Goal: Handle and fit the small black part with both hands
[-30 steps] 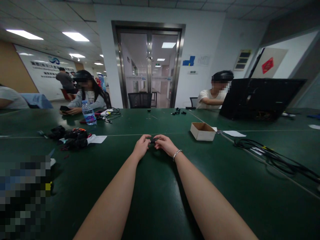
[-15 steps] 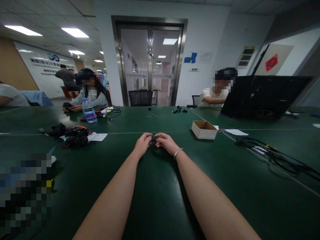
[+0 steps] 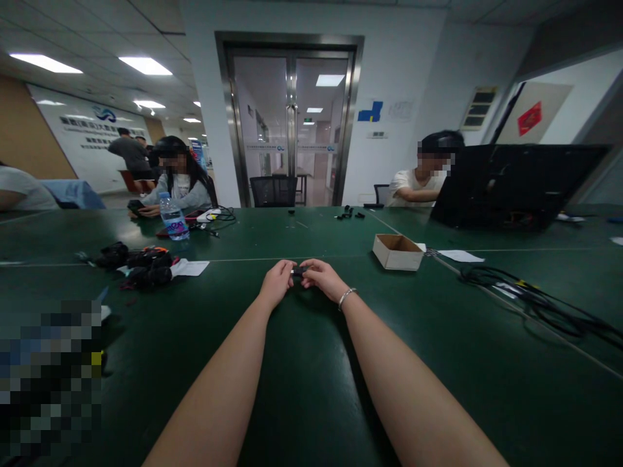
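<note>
Over the middle of the green table [image 3: 311,363], both hands meet at a small black piece [image 3: 298,271], with a bright metallic bit at its left end. It looks like a USB stick or plug, but is too small to be sure. My left hand [image 3: 277,283] pinches the left end between thumb and fingers. From the other side my right hand [image 3: 325,277], with a silver bracelet [image 3: 347,298] at the wrist, grips the right end. The lower fingers of both hands are partly hidden.
An open cardboard box [image 3: 398,253] stands right of the hands. Black cables [image 3: 549,301] lie farther right, near a large black screen [image 3: 518,188]. Left are a dark bundle [image 3: 146,266] and a water bottle [image 3: 174,217]. Several small black pieces [image 3: 348,213] lie beyond. Two people sit across the table.
More of the black piece and its bright left end now shows between my hands. My left fingers have shifted slightly left; the right hand has barely moved.
</note>
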Available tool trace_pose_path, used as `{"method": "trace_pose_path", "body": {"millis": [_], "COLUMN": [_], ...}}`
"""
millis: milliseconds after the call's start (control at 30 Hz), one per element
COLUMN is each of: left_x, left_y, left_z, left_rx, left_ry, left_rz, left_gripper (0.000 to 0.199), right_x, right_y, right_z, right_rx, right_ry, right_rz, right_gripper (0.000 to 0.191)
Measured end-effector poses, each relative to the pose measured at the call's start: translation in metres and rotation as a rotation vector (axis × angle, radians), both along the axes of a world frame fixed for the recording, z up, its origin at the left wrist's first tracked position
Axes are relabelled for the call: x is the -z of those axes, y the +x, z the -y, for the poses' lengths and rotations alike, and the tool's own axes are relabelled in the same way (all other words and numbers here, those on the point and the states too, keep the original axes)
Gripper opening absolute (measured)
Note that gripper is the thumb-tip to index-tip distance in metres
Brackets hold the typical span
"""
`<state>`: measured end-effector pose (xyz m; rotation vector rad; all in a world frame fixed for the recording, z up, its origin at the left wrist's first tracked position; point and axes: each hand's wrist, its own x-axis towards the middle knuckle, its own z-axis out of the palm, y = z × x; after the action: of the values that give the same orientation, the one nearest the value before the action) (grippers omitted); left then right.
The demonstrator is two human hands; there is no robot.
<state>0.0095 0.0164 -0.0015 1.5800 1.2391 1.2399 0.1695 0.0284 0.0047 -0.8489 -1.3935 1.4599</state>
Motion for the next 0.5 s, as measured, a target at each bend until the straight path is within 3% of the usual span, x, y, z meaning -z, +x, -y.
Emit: {"method": "trace_pose_path", "body": {"millis": [233,400,500], "left_x": [0.0011,0.0053,0.0063], "left_y": [-0.0028,-0.0040,-0.0031], "left_z": [-0.0032,-0.0067,-0.0067], "left_rx": [-0.066,-0.015,0.031], "left_ry": [0.024,0.024,0.023], "left_rz": [0.023,-0.043,-0.050], "left_gripper": [0.040,0.041,0.040], "right_x": [0.0025,0.0031,0.0001], "right_y": [-0.0017,-0.0035,-0.0039], "right_z": [-0.0020,-0.0027,-0.0016], "right_rx": [-0.030,0.013,-0.005], "right_ry": [0.115,0.188,0.146], "right_rz": [0.182,0.280,0.315], "right_gripper": [0.031,0.032,0.026]}}
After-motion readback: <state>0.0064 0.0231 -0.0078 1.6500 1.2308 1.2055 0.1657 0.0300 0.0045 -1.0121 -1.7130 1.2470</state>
